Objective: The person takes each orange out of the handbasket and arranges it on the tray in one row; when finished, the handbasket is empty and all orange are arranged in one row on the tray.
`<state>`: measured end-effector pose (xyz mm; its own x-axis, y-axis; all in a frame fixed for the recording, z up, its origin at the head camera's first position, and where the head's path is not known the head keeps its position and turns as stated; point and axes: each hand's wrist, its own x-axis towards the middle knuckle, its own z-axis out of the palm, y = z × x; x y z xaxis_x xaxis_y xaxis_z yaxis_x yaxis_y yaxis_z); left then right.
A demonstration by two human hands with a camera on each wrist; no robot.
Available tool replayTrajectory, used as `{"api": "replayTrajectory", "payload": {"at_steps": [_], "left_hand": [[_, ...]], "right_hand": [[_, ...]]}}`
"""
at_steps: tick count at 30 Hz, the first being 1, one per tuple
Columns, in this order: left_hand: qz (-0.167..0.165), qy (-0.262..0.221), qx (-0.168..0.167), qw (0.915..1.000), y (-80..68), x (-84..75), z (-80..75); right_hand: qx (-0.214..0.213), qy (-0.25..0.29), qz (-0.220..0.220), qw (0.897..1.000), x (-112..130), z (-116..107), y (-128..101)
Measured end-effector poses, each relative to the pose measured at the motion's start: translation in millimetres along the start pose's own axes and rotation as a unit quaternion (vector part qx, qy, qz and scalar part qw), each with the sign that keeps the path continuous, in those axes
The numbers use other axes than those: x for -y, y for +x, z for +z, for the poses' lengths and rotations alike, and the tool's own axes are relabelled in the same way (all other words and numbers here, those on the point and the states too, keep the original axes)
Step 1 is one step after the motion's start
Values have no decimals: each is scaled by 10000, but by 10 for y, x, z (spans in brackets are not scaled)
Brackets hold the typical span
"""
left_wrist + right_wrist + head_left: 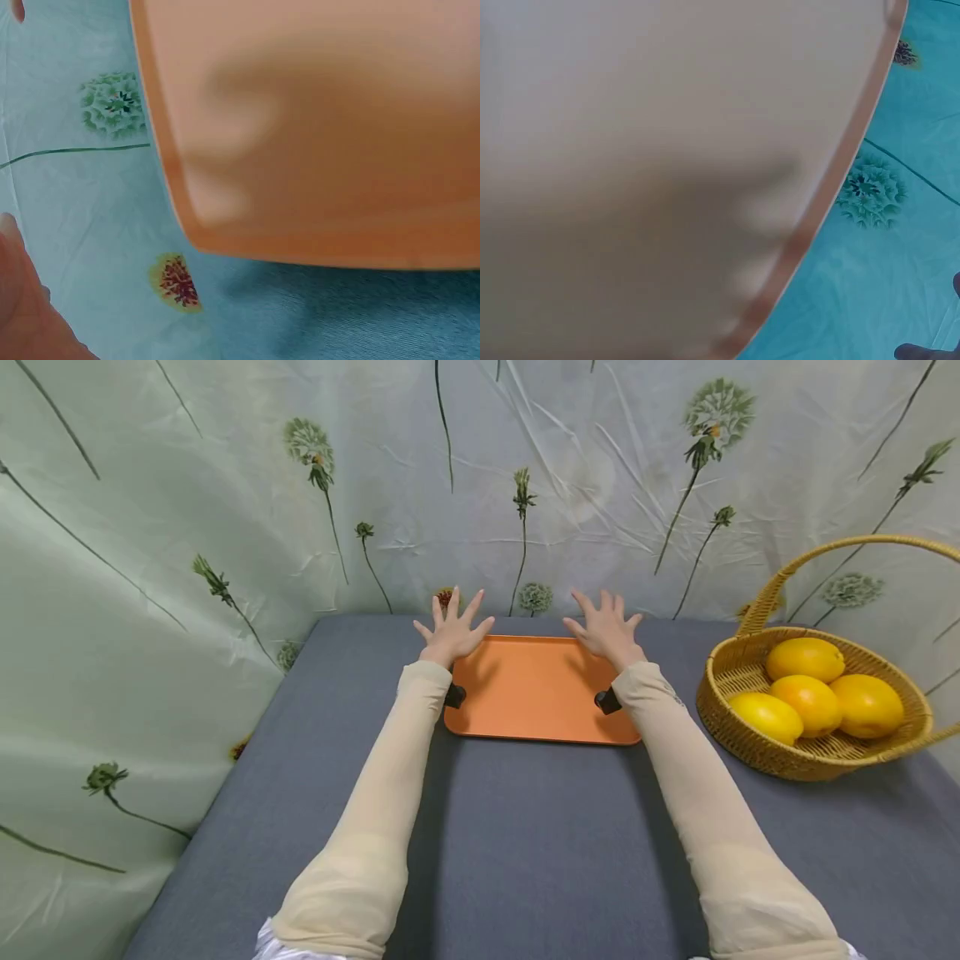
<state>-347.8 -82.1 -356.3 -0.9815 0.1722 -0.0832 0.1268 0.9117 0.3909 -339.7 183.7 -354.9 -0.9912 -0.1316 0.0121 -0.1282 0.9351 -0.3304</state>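
An orange rectangular tray (542, 693) lies on the grey-blue cloth, with nothing on it but the shadows of the hands. My left hand (452, 635) is spread over its far left corner, fingers straight and apart. Over the far right corner, my right hand (609, 628) is spread the same way. Neither hand holds anything. In the left wrist view the tray (337, 150) fills the upper right, with part of the left hand (26, 307) at the lower left edge. Fingertips (919, 351) of the right hand show at the lower right of the right wrist view.
A yellow wicker basket (708, 706) with a tall handle stands on the right, holding several yellow-orange fruits (806, 703). The grey-blue cloth (540, 843) covers the table. Behind it hangs a pale curtain (585, 493) printed with dandelions. A black wrist camera (609, 700) sits at each sleeve.
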Motion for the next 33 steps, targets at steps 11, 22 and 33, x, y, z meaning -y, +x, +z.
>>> {"api": "replayTrajectory", "payload": {"at_steps": [11,22,33], "left_hand": [[525,-764,-241,9954,-81,226,45],[921,-1387,-502,9848,-324,283,93],[802,-2106,-412,9734,-505,443,195]], "right_hand": [[-450,322,-144,9984,-89,37,-121],[-1021,1102,-799,9854,-131,-57,-405],[-1292,1338,-1156,9757,-181,-102,-685]]}}
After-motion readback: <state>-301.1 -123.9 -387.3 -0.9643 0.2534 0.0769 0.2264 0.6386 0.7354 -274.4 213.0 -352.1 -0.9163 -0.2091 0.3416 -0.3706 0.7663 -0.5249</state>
